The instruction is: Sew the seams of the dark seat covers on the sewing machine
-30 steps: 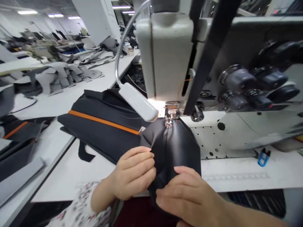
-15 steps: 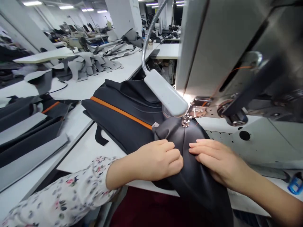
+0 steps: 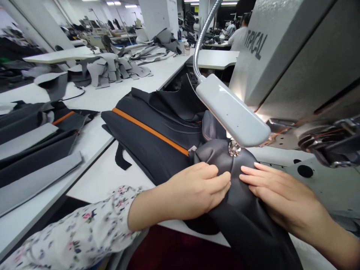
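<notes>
A black leather-like cover with an orange strip lies across the sewing machine's bed, its near part draping off the front edge. My left hand has curled fingers pinching the leather left of a seam. My right hand lies flat on the leather right of that seam, fingers stretched out. Just beyond both hands, the metal presser foot stands over the seam; the needle cannot be made out. A white lamp partly covers the sewing machine behind it.
More black and grey pieces lie on the white table at left. Grey cut pieces are heaped farther back. The lamp's bendable metal neck rises above the cover. A person in white is in the background.
The view has shifted, so the machine and lamp appear farther right and larger. My left fingers have changed their pinch on the leather; my right hand still lies flat.
</notes>
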The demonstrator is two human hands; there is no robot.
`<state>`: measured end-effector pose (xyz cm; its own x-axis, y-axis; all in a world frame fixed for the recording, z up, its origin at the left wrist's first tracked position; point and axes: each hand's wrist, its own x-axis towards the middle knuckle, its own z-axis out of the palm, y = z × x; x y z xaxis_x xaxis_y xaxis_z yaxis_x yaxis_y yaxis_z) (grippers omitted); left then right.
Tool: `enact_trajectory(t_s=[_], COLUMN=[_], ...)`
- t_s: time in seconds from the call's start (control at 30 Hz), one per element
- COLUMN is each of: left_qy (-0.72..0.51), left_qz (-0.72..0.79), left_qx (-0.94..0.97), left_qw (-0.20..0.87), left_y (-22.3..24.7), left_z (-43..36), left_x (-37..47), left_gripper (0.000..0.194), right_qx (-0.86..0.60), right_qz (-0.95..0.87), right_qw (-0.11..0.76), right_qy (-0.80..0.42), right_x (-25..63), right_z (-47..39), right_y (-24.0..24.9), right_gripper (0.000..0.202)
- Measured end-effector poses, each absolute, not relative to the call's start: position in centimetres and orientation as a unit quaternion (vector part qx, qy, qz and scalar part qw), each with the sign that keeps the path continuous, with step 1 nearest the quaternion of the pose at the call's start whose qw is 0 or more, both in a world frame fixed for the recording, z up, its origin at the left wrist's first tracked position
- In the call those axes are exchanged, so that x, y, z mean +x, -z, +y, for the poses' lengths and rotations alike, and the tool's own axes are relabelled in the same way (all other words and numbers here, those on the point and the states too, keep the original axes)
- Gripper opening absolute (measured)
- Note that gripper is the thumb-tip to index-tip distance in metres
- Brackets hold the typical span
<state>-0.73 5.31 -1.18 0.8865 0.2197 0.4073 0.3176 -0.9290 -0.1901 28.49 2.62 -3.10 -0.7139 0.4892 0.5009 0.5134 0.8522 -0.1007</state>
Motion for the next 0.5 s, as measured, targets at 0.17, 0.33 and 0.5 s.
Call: enact_trajectory(t_s=[0.17,0.33,0.5], left_qy=[0.247,0.270,0.271], left_qz=[-0.136,-0.130,-0.161], left_qx=[-0.952,-0.946,-0.947], left_qw=[0.116,0.119,0.070], left_y=[1.6,1.5,1.6], left_z=[6.7,8.0,9.1], left_x=[-0.7,-0.2,0.2], left_gripper=[0.032,0.036,0.038], right_qx=[-0.253,-0.255,-0.306], right_qz=[-0.924,-0.913,-0.886], right_qw=[0.283,0.313,0.346], right_qy=[0.039,0.061,0.043], right_x=[28.4,28.4,28.7], right_z=[4.0,5.2,6.7], right_y=[2.8,2.2,3.5], right_gripper=[0.026,0.025,0.033])
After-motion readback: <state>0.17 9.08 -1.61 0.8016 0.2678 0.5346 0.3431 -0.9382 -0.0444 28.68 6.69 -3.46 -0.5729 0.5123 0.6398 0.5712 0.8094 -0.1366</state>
